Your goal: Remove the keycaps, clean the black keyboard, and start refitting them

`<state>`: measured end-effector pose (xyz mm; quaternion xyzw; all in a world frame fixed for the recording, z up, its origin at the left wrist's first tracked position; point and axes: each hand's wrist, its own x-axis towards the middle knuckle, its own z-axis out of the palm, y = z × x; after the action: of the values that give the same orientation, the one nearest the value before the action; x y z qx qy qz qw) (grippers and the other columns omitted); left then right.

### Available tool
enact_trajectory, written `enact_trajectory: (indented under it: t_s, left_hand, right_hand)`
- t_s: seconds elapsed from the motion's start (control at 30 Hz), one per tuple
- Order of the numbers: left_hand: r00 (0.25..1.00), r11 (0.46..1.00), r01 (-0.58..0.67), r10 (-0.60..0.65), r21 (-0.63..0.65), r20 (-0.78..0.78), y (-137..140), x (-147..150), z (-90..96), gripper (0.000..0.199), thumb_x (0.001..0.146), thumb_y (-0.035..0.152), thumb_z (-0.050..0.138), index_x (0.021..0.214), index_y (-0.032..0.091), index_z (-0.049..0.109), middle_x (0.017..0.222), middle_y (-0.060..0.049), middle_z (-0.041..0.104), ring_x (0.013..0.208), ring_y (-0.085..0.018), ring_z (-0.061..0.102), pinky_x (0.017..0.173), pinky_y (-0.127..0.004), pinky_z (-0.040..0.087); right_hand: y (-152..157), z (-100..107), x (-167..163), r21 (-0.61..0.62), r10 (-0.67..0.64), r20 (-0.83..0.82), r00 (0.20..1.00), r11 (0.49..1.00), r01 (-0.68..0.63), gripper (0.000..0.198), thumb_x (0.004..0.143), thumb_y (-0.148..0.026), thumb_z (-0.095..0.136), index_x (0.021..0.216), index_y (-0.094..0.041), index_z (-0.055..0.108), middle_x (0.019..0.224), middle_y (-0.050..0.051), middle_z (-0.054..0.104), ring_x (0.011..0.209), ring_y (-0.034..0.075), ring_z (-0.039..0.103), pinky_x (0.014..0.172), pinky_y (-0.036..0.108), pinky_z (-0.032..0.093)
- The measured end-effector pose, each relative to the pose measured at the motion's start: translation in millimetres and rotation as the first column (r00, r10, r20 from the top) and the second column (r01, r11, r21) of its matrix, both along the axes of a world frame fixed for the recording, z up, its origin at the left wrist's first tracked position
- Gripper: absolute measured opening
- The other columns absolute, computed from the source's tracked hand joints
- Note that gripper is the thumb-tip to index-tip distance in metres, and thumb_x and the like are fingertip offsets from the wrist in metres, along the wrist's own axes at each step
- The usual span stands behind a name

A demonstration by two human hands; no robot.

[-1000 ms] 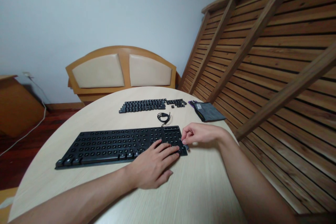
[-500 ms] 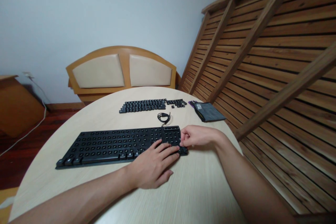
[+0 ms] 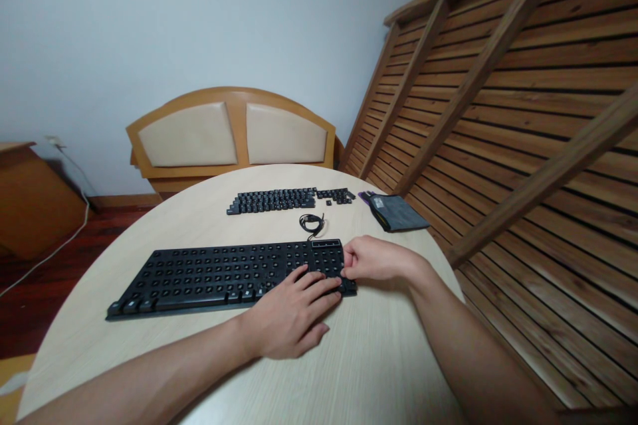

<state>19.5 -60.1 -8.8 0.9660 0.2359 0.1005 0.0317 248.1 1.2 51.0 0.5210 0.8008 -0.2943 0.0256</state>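
A black keyboard [image 3: 209, 270] lies across the near part of the round table, most of its keycaps off and a few left along the front row. My left hand [image 3: 295, 312] rests flat on its right front part, fingers spread over the number-pad area. At the keyboard's right edge, my right hand [image 3: 371, 259] is closed, thumb and fingertips bent in against the side; what they pinch, if anything, is hidden. Behind the keyboard sits its coiled black cable [image 3: 312, 220]. Farther back, loose black keycaps [image 3: 274, 200] lie in rows on the tabletop.
A grey pouch [image 3: 397, 212] with something purple at its corner lies at the table's [image 3: 393, 358] right side. A wooden headboard [image 3: 239, 103] stands behind the table. Slatted wooden panels [image 3: 523, 119] lean along the right.
Hardly anything differs. My right hand stays at the keyboard's right edge with at most a tiny shift, and my left hand keeps its place on the keys.
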Motion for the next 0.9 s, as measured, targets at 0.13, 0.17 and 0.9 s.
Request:
enact_trajectory:
  t_s: [0.13, 0.17, 0.9]
  left_hand:
    - [1.000, 1.000, -0.002, 0.002, 0.000, -0.004, 0.4, 0.9, -0.6, 0.048, 0.098, 0.039, 0.045, 0.143, 0.020, 0.045, 0.155, -0.006, 0.042, 0.136, -0.030, 0.042, 0.116, -0.055, 0.028]
    - [1.000, 1.000, -0.003, 0.003, 0.000, -0.007, 0.5, 0.9, -0.8, 0.048, 0.098, 0.039, 0.045, 0.143, 0.020, 0.045, 0.155, -0.006, 0.042, 0.136, -0.030, 0.042, 0.116, -0.055, 0.028]
    - [1.000, 1.000, 0.007, -0.007, 0.028, 0.021, -0.3, -0.8, -0.5, 0.047, 0.097, 0.038, 0.048, 0.140, 0.020, 0.049, 0.153, -0.007, 0.045, 0.134, -0.030, 0.044, 0.116, -0.053, 0.028]
  right_hand:
    - [0.3, -0.2, -0.3, -0.017, -0.001, -0.008, 1.000, 1.000, 0.001, 0.010, 0.071, -0.021, 0.064, 0.063, -0.017, 0.061, 0.058, -0.002, 0.061, 0.055, 0.011, 0.050, 0.048, 0.022, 0.032]
    - [0.4, -0.7, -0.2, -0.013, -0.001, -0.014, 1.000, 1.000, 0.001, 0.011, 0.072, -0.022, 0.065, 0.063, -0.017, 0.060, 0.058, -0.002, 0.061, 0.054, 0.011, 0.050, 0.047, 0.022, 0.031]
    - [8.6, -11.8, 16.5, -0.274, -0.072, -0.269, 0.960, 0.962, -0.005, 0.025, 0.068, -0.035, 0.074, 0.078, -0.015, 0.062, 0.066, 0.001, 0.068, 0.059, 0.013, 0.059, 0.051, 0.021, 0.039]
